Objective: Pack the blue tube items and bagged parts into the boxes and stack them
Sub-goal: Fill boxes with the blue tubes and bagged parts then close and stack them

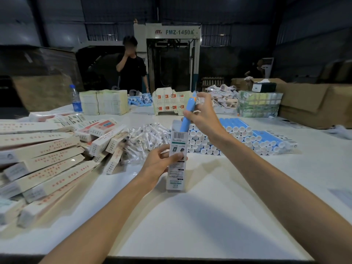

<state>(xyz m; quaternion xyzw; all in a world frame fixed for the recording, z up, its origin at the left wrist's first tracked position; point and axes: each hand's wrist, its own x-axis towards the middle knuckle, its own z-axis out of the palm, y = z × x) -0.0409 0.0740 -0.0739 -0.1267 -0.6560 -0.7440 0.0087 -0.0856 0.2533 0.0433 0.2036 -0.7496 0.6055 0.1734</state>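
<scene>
At the middle of the white table point(209, 206), your left hand point(162, 161) grips a tall printed box point(176, 159) upright, thumb across the front panel, bottom end on the tabletop. Box top is open; the lower end of a blue tube point(187, 113) sits inside it, tilted, upper part sticking out. Your right hand point(202, 115) has its fingers curled round the tube's upper half. Something pale and crinkly point(200, 101) is caught at those fingertips, possibly a bagged part; too blurred to confirm. How deep the tube goes is hidden by the box wall. Behind the box: a loose heap of bagged parts point(150, 136) to the left, a stacked pile of blue tubes point(238, 138) to the right, white end caps facing you. Far left, a sprawl of closed boxes point(43, 155), cut off by the frame edge, contents unseen. Far side of the table: flat carton blanks point(171, 101), paper stacks point(103, 101), a water bottle point(76, 100), more tubes point(141, 100). A person in black point(131, 71) stands beyond.
</scene>
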